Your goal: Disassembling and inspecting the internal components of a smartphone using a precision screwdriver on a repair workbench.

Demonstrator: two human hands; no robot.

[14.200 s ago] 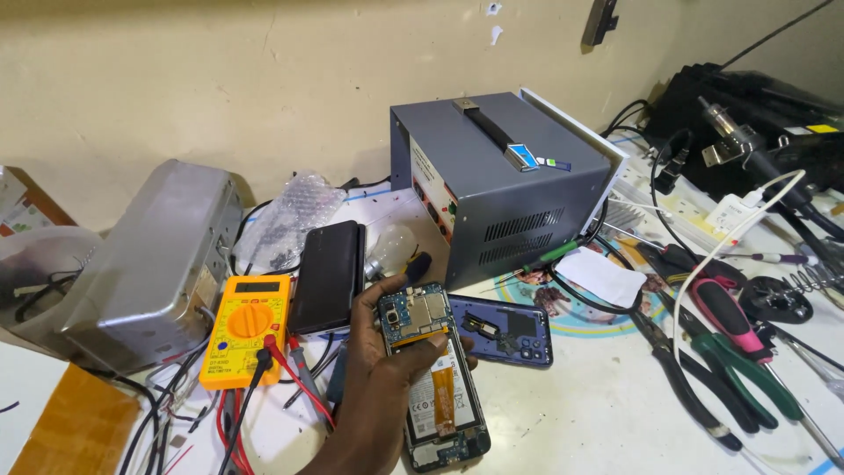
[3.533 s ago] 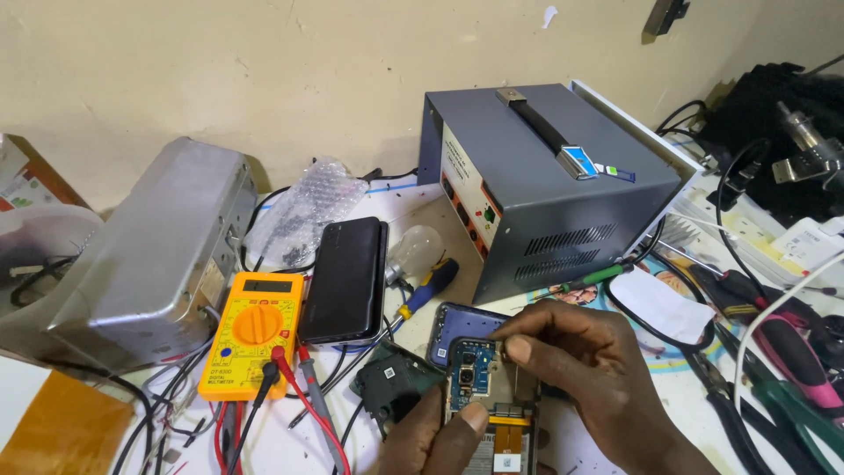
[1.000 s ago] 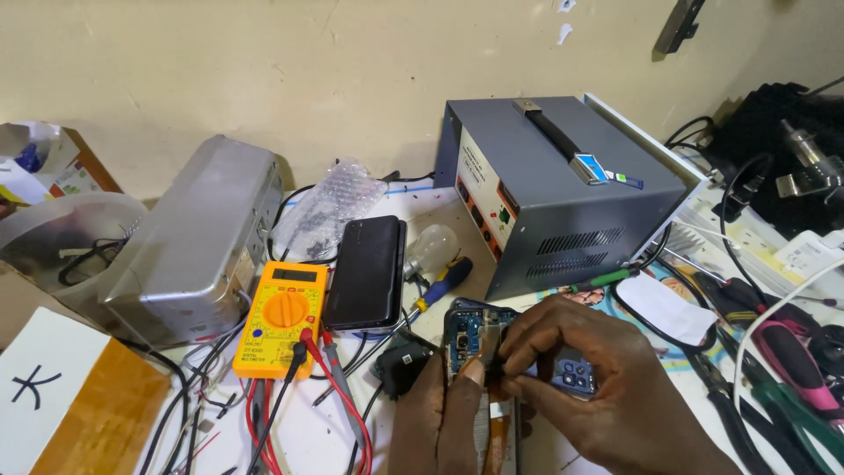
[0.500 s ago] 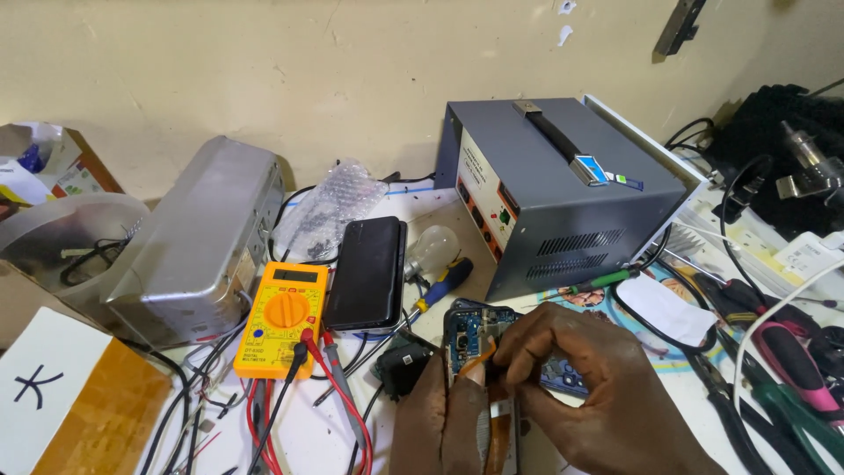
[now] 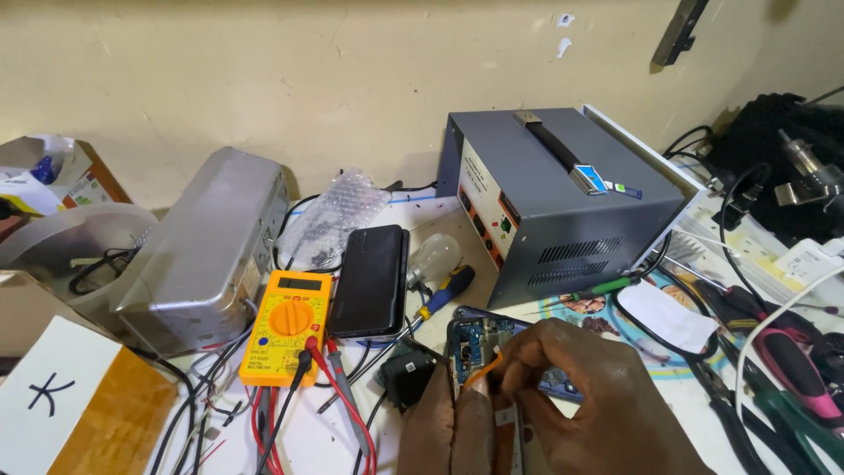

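Note:
An opened phone point(image 5: 475, 339) with its blue circuit board bare sits at the bottom centre. My left hand point(image 5: 444, 431) holds it from below, thumb pressed along its left side. My right hand point(image 5: 589, 400) curls over the phone's right side, and its fingertips pinch a thin orange flex strip point(image 5: 479, 369) on the board. The lower part of the phone is hidden behind both hands.
A grey metal power unit point(image 5: 563, 198) stands behind the hands. Left of them lie a black phone point(image 5: 369, 280), an orange multimeter point(image 5: 286, 324) with red and black leads, a light bulb point(image 5: 433, 258) and a blue-handled screwdriver point(image 5: 444, 292). Pliers and cables point(image 5: 774, 352) crowd the right.
My right hand has come onto the opened phone and its fingertips have closed on the orange strip. The camera has drifted slightly; the bench items have stayed put.

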